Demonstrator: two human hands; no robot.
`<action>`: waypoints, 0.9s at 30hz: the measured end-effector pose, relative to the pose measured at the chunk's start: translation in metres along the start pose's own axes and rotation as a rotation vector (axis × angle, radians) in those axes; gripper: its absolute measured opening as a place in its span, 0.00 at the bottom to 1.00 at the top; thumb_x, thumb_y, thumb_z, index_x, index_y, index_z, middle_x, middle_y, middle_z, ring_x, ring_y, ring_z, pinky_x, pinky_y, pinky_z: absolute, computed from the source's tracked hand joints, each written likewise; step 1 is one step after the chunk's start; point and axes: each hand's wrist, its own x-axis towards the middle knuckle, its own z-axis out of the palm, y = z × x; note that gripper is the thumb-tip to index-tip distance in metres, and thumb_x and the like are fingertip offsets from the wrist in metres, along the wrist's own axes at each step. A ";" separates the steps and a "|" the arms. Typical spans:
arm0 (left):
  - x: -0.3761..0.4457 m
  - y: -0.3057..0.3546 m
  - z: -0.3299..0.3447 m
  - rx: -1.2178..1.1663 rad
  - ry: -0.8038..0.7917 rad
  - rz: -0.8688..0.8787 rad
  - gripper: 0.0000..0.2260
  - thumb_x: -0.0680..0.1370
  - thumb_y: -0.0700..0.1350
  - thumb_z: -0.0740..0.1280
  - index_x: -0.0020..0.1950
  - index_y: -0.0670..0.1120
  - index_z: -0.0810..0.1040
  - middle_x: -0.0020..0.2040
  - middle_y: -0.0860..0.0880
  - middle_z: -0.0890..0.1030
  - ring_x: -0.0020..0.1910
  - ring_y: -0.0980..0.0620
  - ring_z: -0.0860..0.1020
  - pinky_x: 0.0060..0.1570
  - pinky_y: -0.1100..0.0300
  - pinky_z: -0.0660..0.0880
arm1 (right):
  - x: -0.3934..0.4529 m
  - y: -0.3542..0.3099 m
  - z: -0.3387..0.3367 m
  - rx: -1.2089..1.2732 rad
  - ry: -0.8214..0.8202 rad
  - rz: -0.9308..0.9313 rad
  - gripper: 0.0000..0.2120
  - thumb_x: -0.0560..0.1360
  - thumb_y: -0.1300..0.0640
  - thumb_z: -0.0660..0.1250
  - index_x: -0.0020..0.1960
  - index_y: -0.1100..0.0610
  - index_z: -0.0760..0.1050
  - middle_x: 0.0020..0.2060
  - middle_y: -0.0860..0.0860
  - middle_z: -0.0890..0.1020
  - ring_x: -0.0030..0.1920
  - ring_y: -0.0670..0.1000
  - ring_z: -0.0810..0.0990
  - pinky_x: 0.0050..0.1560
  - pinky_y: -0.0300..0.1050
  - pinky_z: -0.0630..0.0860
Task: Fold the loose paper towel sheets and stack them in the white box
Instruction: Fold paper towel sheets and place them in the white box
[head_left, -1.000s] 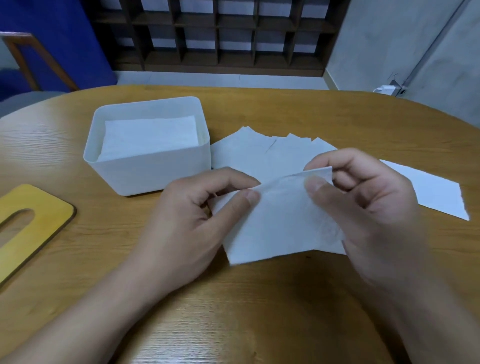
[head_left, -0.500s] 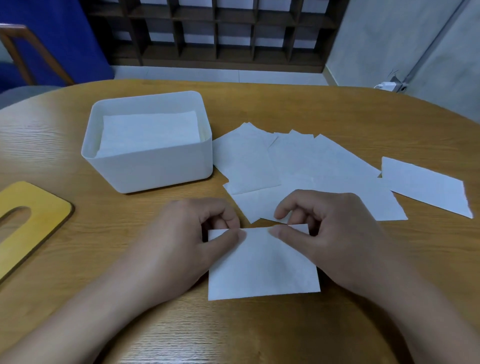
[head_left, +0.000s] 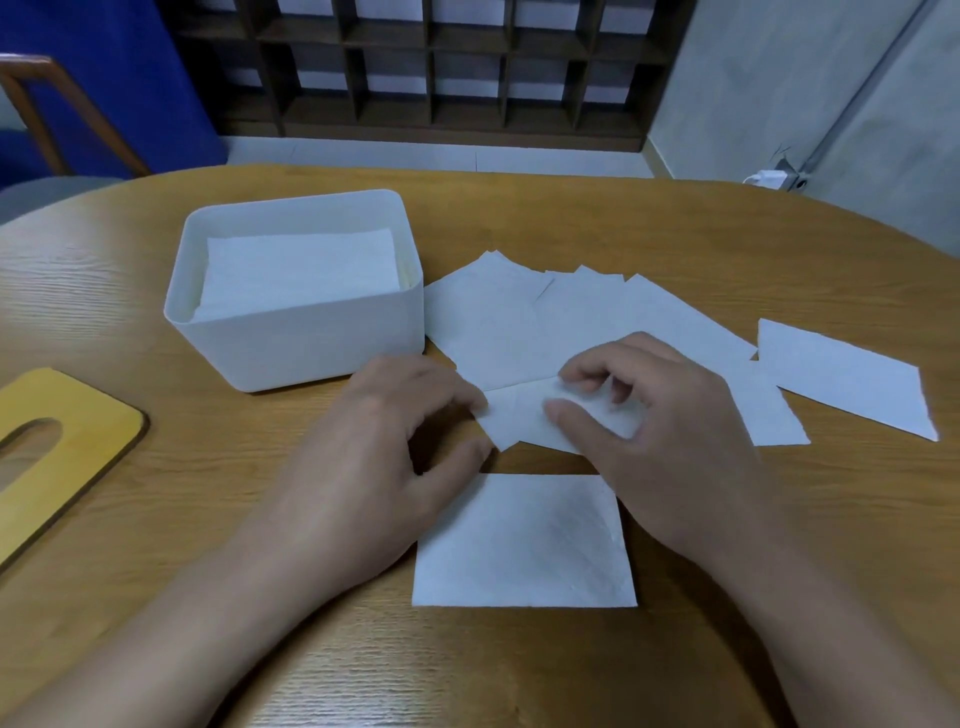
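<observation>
Both hands (head_left: 524, 421) pinch loose sheet (head_left: 524, 421) behind folded sheet (head_left: 524, 545).

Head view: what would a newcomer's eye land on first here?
Both hands meet mid-table: the left hand and right hand pinch a paper towel sheet. A folded sheet lies just nearer the person. Left of them stands the white box holding stacked sheets, with loose sheets fanned out to its right.

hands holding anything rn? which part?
Both pinch one loose sheet: left hand at its left edge, right hand at its right part. Folded sheet lies untouched.
</observation>
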 end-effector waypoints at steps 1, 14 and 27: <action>0.002 -0.001 0.003 0.033 0.018 0.014 0.13 0.81 0.55 0.73 0.65 0.58 0.84 0.63 0.64 0.80 0.67 0.59 0.74 0.67 0.64 0.70 | 0.004 0.001 0.004 -0.013 0.038 0.018 0.08 0.79 0.46 0.75 0.56 0.46 0.84 0.49 0.40 0.81 0.51 0.45 0.78 0.54 0.43 0.75; 0.012 0.002 0.023 0.182 0.017 -0.018 0.23 0.82 0.55 0.72 0.77 0.53 0.78 0.69 0.59 0.82 0.67 0.51 0.73 0.67 0.49 0.74 | 0.026 0.000 0.029 0.020 0.012 0.170 0.11 0.80 0.47 0.75 0.62 0.44 0.84 0.53 0.39 0.79 0.56 0.42 0.76 0.70 0.57 0.73; 0.011 0.005 0.022 0.182 0.014 -0.039 0.22 0.82 0.55 0.73 0.75 0.52 0.78 0.62 0.59 0.84 0.66 0.52 0.73 0.64 0.49 0.74 | 0.025 0.002 0.040 0.012 0.048 0.108 0.11 0.81 0.53 0.74 0.62 0.45 0.83 0.51 0.40 0.78 0.49 0.39 0.77 0.62 0.56 0.78</action>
